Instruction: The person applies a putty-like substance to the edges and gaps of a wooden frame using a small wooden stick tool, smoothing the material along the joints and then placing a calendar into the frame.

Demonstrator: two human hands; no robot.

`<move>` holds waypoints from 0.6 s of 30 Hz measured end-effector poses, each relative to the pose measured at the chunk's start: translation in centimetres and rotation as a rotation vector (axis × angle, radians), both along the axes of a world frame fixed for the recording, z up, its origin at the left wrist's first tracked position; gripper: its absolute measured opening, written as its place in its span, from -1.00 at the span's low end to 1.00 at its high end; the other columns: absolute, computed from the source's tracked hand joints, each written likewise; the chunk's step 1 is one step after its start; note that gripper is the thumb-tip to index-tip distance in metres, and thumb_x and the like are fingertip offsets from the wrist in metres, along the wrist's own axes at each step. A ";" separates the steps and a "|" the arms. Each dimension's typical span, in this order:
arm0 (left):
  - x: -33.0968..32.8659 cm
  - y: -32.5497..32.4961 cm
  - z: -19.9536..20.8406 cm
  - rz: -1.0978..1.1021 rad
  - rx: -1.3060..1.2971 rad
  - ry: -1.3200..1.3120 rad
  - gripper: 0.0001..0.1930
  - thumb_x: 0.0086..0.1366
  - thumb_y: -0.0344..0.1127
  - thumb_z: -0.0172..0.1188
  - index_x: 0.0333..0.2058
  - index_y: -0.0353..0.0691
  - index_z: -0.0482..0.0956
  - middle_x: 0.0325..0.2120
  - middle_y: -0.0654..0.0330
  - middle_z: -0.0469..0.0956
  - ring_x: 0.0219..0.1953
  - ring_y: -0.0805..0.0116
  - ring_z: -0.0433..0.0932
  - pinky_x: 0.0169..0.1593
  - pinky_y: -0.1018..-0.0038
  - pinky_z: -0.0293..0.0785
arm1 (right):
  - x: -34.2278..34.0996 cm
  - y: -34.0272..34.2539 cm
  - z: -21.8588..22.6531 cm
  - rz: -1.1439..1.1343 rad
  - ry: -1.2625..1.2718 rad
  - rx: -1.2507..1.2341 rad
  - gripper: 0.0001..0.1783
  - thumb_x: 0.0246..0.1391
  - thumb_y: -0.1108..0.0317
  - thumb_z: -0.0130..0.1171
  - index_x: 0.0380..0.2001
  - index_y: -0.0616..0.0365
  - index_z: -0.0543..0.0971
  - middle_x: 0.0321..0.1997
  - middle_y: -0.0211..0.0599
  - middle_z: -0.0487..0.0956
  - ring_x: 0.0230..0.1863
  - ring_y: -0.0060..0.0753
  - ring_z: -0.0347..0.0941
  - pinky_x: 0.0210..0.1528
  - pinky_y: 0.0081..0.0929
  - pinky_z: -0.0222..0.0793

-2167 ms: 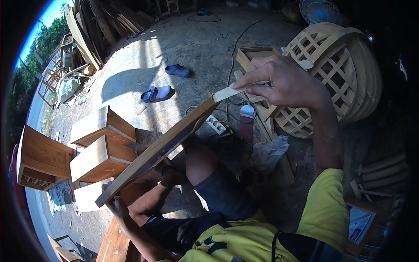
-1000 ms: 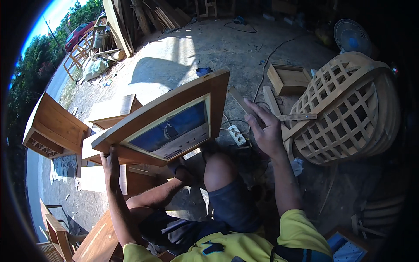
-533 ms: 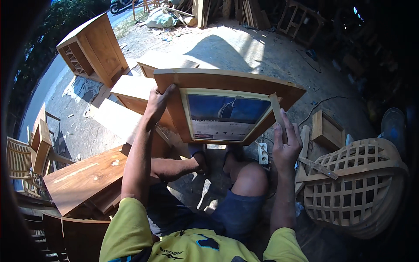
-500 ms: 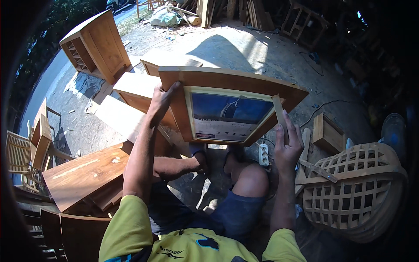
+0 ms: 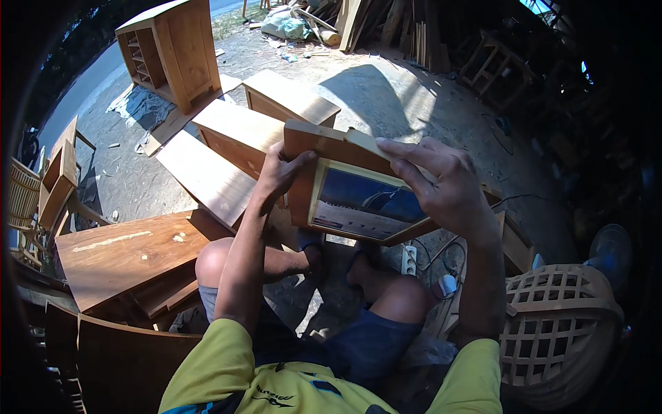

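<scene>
A brown wooden framed panel (image 5: 318, 143), its centre filled by a blue printed sheet (image 5: 372, 196) with pale edges, is held tilted in front of my knees. My left hand (image 5: 279, 169) is closed round the panel's upper left part, thumb on the near face. In the fingers of my right hand (image 5: 441, 183) is a thin, flat, light-coloured strip (image 5: 364, 141), pressed along the panel's top edge. It looks like wood or a sanding piece; I cannot tell which. The right hand hides the panel's right side.
Wooden drawers or boxes (image 5: 207, 176) lie beyond my left arm, with a cabinet (image 5: 186, 55) behind them. A brown board (image 5: 127, 255) sits at left. A white power strip (image 5: 409, 260) is by my right foot, and a lattice-backed wooden piece (image 5: 552, 331) stands at right.
My right hand has carried the strip from the frame's right inner edge up and left onto the top edge. The panel appears slightly lower and farther right; the whole view has shifted.
</scene>
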State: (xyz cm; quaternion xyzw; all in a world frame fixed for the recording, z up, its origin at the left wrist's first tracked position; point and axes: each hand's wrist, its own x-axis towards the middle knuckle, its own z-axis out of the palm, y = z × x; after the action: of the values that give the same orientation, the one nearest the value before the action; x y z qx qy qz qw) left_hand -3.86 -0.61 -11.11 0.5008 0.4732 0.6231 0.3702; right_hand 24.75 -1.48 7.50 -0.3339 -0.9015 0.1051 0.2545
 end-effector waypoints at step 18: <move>0.0 -2.7 0.4 -0.076 0.041 -0.021 -0.73 0.33 -0.40 0.35 -0.03 -0.37 0.64 -0.20 0.20 0.71 -0.14 0.49 0.64 -0.02 0.46 0.58 | -3.0 1.2 2.9 0.161 -0.191 -0.012 -0.74 0.27 0.29 0.21 -0.04 -0.04 0.76 -0.23 0.00 0.70 -0.18 0.03 0.64 -0.03 -0.11 0.51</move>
State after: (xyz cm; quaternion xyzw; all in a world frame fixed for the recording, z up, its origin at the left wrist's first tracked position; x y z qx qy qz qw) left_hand -3.82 -3.30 -10.76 0.5193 0.4372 0.6233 0.3882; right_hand 21.80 -0.29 10.41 -0.2704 -0.9449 0.0985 0.1560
